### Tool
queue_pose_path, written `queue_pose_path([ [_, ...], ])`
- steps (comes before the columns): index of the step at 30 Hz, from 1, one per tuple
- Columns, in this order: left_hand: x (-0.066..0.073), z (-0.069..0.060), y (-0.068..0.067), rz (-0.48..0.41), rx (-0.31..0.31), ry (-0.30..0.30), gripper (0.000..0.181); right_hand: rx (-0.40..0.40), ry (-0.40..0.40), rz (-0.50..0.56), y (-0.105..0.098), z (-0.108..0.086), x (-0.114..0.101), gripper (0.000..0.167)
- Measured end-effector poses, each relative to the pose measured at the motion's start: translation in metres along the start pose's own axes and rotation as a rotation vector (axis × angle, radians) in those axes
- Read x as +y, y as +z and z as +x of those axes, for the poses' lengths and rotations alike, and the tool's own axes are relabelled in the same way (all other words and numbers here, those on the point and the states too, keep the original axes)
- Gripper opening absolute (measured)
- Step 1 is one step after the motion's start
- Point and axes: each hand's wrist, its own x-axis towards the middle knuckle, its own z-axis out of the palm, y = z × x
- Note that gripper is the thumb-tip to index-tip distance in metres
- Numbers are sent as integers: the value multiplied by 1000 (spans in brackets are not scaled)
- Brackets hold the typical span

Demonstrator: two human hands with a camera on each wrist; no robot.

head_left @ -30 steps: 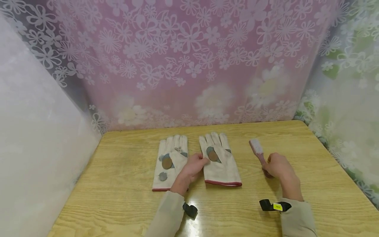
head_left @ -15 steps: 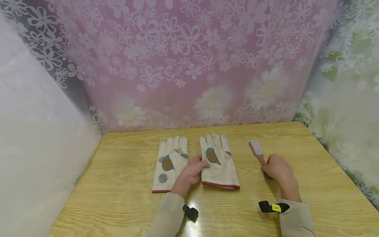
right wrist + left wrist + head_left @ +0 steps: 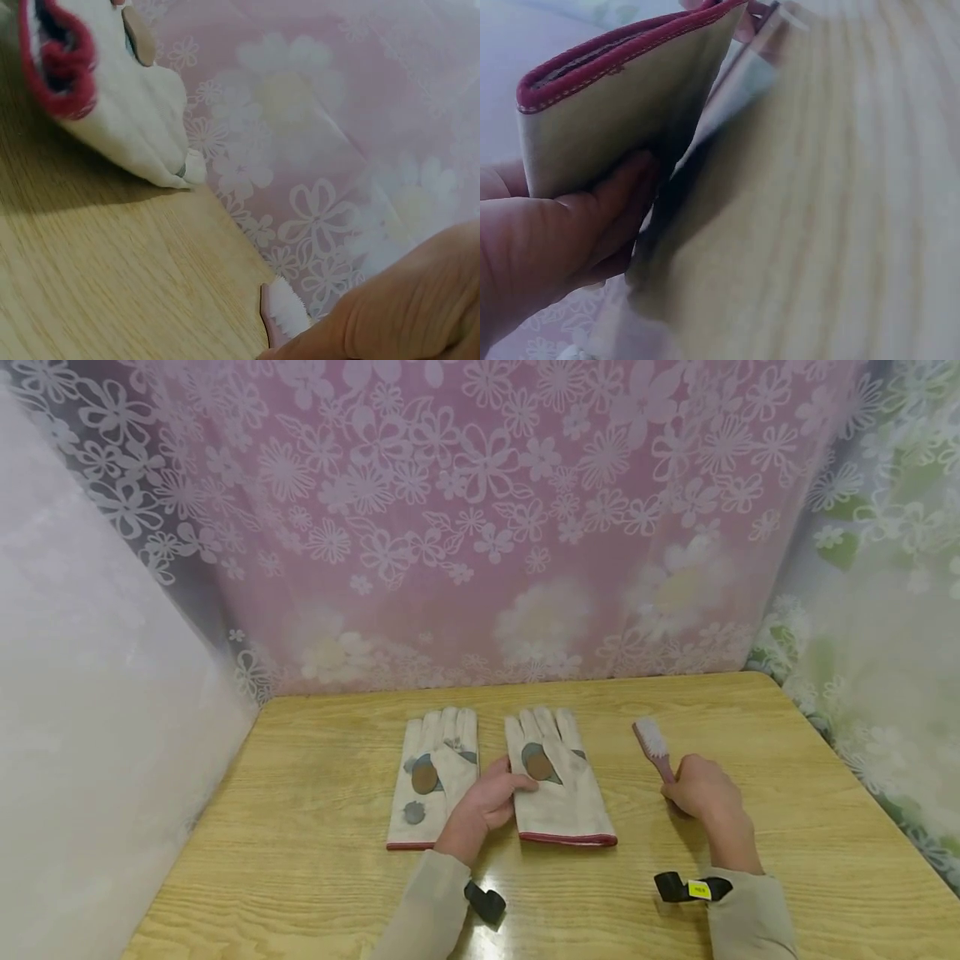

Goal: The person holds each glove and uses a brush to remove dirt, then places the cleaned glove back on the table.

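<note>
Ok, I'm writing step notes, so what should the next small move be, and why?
I'd probably bring the brush across to the held glove: the right hand grips the brush by its handle, the bristles are apart from that glove, and the left hand holds the glove by its side.

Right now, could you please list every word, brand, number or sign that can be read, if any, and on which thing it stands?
No text can be read with certainty.
Yellow label on the black wrist device: dark marks, too small and blurred to read.
Held glove, other glove, brush: no lettering visible.
</note>
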Motion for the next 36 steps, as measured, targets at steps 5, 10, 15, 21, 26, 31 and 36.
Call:
queue_pose_path([
  [5, 7, -3, -1, -24, 1, 20, 69, -2, 4, 1, 0, 0, 2, 22],
  [10, 19, -11, -4, -82, -20, 31, 72, -52, 6, 84, 2, 1, 8, 22],
  [15, 33, -20, -9, -108, -63, 83, 72, -79, -16, 175, 1, 4, 15, 28],
  [21, 40, -24, -16, -108, -51, 119, 63, -58, -58, 222, 2, 5, 15, 19],
  [26, 44, -26, -16, -153, -38, 139, 62, -61, -81, 261, 6, 6, 10, 19],
  [31, 45, -34, -14, -188, -43, 138, 63, -74, -102, 280, 11, 8, 6, 16],
  [36, 46, -32, -12, -171, -95, 148, 74, -56, -133, 255, 9, 9, 7, 15],
])
